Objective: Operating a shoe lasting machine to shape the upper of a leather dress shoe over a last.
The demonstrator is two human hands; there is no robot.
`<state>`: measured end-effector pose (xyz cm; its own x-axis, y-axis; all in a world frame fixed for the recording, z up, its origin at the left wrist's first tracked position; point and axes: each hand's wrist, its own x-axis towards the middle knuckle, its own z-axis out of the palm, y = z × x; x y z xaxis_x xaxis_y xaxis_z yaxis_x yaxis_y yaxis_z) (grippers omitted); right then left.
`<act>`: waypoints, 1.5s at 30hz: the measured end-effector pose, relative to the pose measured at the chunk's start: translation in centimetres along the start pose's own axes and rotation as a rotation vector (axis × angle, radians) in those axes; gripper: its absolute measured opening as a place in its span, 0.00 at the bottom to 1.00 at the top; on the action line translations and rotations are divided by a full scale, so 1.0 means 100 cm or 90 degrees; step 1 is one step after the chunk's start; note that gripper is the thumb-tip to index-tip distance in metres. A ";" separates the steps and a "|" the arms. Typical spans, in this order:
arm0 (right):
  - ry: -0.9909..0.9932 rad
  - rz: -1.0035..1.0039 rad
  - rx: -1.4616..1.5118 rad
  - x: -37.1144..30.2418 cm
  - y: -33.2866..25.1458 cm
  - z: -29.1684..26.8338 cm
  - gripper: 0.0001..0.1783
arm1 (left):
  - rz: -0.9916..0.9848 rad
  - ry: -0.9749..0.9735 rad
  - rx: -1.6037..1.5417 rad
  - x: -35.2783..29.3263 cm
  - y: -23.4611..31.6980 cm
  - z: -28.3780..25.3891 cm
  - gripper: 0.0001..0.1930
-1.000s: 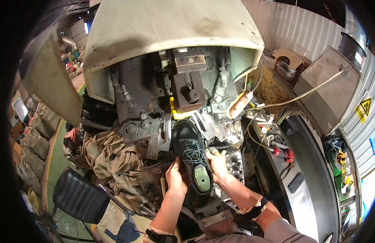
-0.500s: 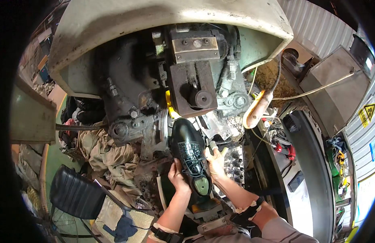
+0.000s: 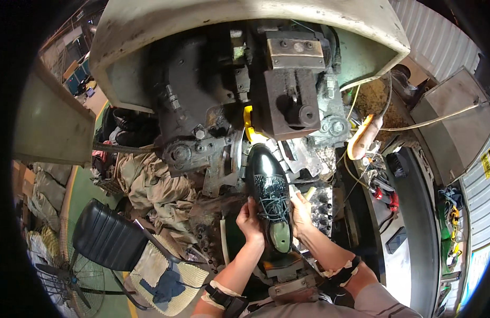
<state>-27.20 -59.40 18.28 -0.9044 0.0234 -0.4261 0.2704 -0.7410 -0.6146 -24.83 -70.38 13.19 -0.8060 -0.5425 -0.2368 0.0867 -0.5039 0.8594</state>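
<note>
Latest change: black shoe (image 3: 270, 199) now throws hard glare off its toe cap; toe looks duller in the frame a second back, less bright half a second back. Green form (image 3: 281, 237) in the heel opening shows shorter than at the one-second mark, so my read is the pitch has shifted, toe tipped up. Can't say how much, since the view moves as well. What it means for the work: shoe looks to be angled by hand at the machine, nothing on the machine visibly gripping it. Left hand (image 3: 250, 221) is clamped on its left side, right hand (image 3: 302, 214) on its right, both around the lace-to-heel stretch. Same hold in both earlier frames; neither has let go. Toe points up into the machine, at the lower end of the yellow part (image 3: 248, 124) and down-left of the dark block (image 3: 282, 108). Can't tell if toe touches the yellow part. An orange patch (image 3: 287, 262) shows just below the heel; it's visible half a second back too, not a second back. Other diffs: block sits further right in view and the hood (image 3: 245, 10) looks bigger than a second ago; I'd put that down to head movement, not the machine. More of the fan (image 3: 71, 280) shows at lower left. Chair (image 3: 108, 236) and cloth pile (image 3: 155, 183) look unchanged.
</note>
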 end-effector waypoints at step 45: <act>-0.513 -0.240 -0.509 -0.288 -0.180 -0.108 0.27 | -0.056 -0.844 0.178 -0.278 0.118 0.018 0.46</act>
<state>-2.45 -39.47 34.45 -0.8408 -0.4887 0.2330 -0.1857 -0.1440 -0.9720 -2.48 -60.06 30.74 -0.7691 0.6132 0.1801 0.0140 -0.2655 0.9640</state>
